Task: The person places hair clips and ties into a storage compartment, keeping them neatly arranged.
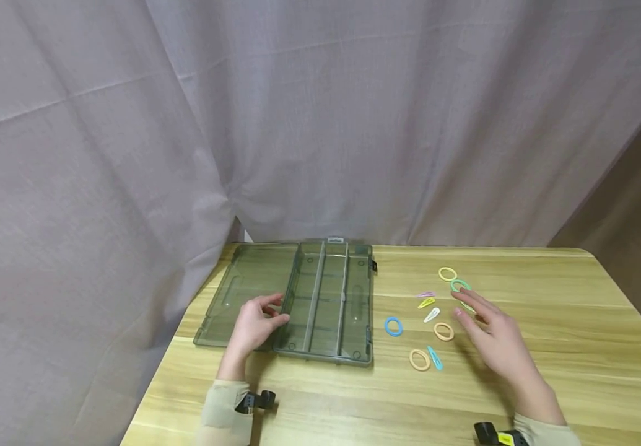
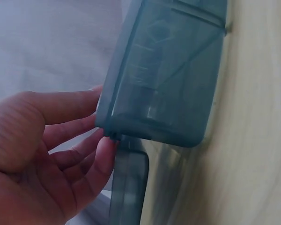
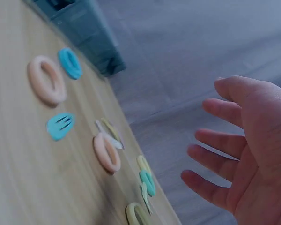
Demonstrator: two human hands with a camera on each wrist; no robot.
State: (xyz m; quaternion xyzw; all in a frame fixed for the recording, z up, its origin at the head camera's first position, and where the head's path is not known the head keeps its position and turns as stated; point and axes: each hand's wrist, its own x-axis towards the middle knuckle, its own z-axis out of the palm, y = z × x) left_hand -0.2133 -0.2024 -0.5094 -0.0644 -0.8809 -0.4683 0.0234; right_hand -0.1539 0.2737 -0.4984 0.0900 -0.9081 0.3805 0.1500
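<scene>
The left hand loosely touches the organizer box; the spread, empty right hand, dipping low, could scatter hair ties.

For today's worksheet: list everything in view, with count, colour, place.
Box: 1, translucent grey-green, open, table's left
Dividers: 2, greyish, inside box
Rings: 6, blue, green, two peach, two yellowish, right of box
Clips: 5, purple, yellow, white, turquoise, pale green, among rings
Table: 1, wood-toned, under box
Curtain: 1, grey, behind table
Wrist cameras: 2, black, on wrists
Sleeves: 2, beige, forearms
Left hand: 1, bare, at box's hinge
Right hand: 1, bare, near rings
</scene>
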